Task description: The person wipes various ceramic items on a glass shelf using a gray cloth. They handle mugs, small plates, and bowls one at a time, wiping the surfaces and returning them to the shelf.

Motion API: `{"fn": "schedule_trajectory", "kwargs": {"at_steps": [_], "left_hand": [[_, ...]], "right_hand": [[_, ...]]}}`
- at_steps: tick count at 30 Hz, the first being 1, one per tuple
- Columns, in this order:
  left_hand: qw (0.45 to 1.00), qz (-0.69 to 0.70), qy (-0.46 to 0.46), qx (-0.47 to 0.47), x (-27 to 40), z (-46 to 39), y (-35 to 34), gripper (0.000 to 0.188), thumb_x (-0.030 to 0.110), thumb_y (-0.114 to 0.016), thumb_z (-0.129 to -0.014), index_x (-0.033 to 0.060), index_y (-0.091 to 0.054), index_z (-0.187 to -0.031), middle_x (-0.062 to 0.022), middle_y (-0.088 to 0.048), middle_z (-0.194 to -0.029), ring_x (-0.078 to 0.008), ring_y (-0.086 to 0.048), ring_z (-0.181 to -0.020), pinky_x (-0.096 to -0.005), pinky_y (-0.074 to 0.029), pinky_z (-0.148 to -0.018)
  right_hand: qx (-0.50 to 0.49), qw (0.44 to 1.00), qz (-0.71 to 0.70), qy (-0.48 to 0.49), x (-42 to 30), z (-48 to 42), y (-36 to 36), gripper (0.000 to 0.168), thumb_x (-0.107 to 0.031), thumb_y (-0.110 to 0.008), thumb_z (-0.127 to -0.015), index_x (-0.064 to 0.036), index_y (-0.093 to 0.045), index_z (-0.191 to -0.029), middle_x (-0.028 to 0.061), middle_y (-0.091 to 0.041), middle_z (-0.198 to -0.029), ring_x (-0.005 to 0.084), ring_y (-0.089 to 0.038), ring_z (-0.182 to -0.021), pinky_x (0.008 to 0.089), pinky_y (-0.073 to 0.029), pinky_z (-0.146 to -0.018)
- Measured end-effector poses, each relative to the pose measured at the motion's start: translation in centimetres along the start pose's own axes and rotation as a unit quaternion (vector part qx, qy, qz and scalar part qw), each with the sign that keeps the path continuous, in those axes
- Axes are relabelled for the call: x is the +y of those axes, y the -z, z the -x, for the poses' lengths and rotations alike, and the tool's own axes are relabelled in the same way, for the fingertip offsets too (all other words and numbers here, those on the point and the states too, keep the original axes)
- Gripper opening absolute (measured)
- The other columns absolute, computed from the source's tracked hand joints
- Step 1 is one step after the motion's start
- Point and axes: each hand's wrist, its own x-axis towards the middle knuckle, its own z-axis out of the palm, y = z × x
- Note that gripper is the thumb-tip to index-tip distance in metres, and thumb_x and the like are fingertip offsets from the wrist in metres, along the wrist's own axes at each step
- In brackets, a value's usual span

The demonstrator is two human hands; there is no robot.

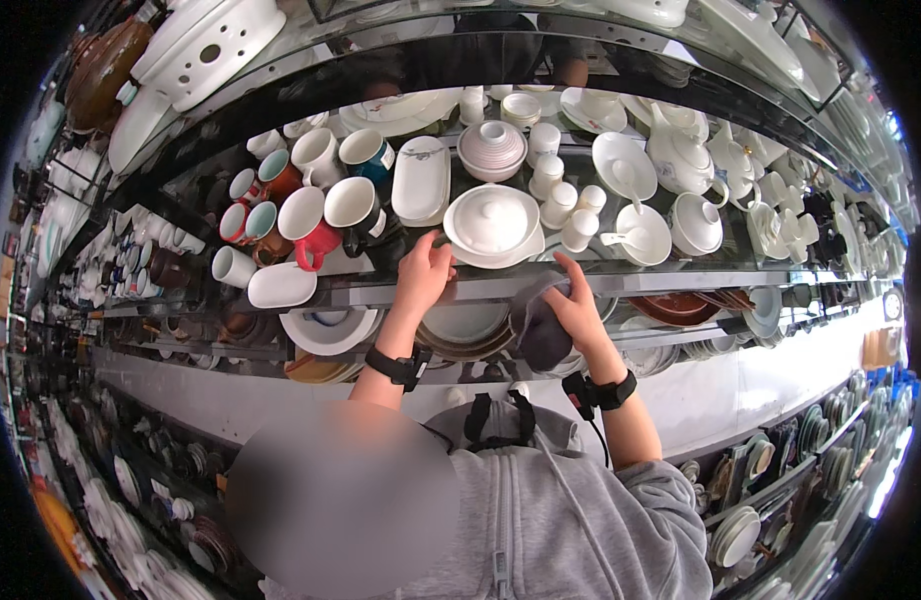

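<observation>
A white lidded porcelain tureen (493,223) stands near the front edge of the glass shelf, directly before me. My left hand (426,271) is at its left end, fingers slightly bent and apart; whether a fingertip touches the dish I cannot tell. In my right hand (577,304) is a dark grey cloth (543,330), bunched and hanging over the shelf's front rail (648,283). Behind the tureen sits a pinkish ribbed lidded bowl (493,152). A white rectangular dish (421,180) lies to its left. Several white shakers (559,204) stand close on its right.
Several mugs, one with a red handle (303,225), crowd the left, with a small white dish (282,285) at the shelf edge. White bowls with spoons (637,235) and a teapot (679,157) stand right. Another shelf overhangs behind; a lower one holds a large basin (329,334).
</observation>
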Motion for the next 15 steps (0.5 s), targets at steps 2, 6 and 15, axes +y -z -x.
{"fn": "schedule_trajectory", "kwargs": {"at_steps": [2,6,15], "left_hand": [[0.999,-0.031,0.008,-0.02,0.2,-0.2,-0.5,0.037,0.016,-0.054,-0.091,-0.0023,-0.05,-0.123,-0.0102,-0.067,-0.078,-0.0156,-0.065,-0.063,-0.0281,-0.052,-0.06],[0.999,-0.042,0.012,-0.024,0.6,-0.2,-0.8,0.03,0.014,-0.053,-0.092,-0.0016,-0.055,-0.117,-0.0106,-0.067,-0.078,-0.0161,-0.066,-0.064,-0.028,-0.053,-0.058],[0.998,-0.047,0.032,-0.03,0.7,-0.4,-1.4,0.021,0.011,-0.054,-0.092,-0.0024,-0.06,-0.107,-0.0098,-0.067,-0.077,-0.0161,-0.067,-0.066,-0.028,-0.054,-0.059]], "right_hand": [[-0.002,1.0,0.026,-0.015,0.7,-1.2,0.6,0.066,-0.011,-0.061,-0.081,-0.001,-0.031,-0.139,0.0125,-0.06,-0.103,0.0173,-0.057,-0.09,0.0288,-0.047,-0.081],[-0.041,0.993,-0.051,-0.095,-0.3,-2.4,0.0,0.062,-0.008,-0.055,-0.084,0.0,-0.03,-0.14,0.0148,-0.059,-0.11,0.0207,-0.059,-0.095,0.0304,-0.048,-0.083],[-0.064,0.979,-0.157,-0.108,0.1,-3.4,-0.4,0.069,-0.007,-0.06,-0.082,-0.004,-0.024,-0.141,0.0147,-0.057,-0.107,0.0204,-0.057,-0.093,0.032,-0.049,-0.079]]}}
